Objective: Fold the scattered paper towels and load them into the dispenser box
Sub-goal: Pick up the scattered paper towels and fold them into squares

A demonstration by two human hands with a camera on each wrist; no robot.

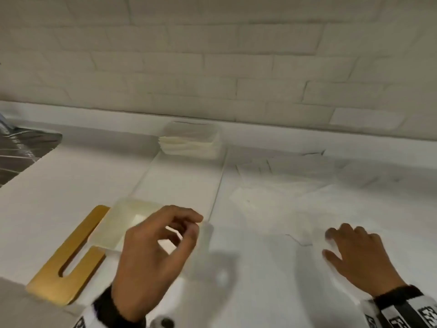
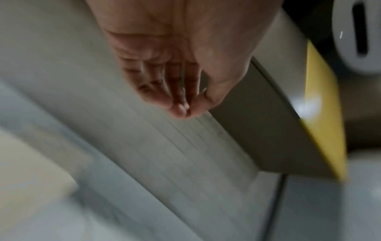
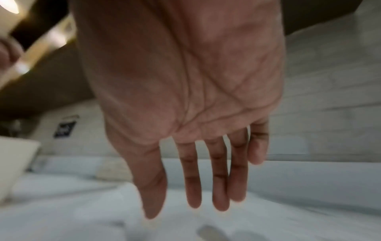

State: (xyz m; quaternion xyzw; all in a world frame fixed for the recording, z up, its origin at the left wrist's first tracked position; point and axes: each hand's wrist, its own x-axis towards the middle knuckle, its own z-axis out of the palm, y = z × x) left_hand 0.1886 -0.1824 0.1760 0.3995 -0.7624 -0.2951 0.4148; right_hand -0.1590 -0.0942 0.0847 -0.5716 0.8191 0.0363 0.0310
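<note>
Two bare hands over a white counter with paper towels and a dispenser box.

From the left, I see a gold lid (image 1: 67, 261) with a slot lying flat on the counter (image 1: 47, 197), and touching it the cream box (image 1: 118, 223), open. My left hand (image 1: 153, 254) hovers just right of the box, fingers curled with fingertips (image 2: 181, 110) meeting the thumb; whether they pinch anything I cannot tell through the blur. Farther back, near the tiled wall (image 1: 212, 55), sits a folded stack (image 1: 191, 142) of towels. To the right, loose towels (image 1: 283, 204) lie scattered. My right hand (image 1: 354, 259) is spread wide, palm down, fingers (image 3: 218, 179) straight, resting on a towel's near edge.
</note>
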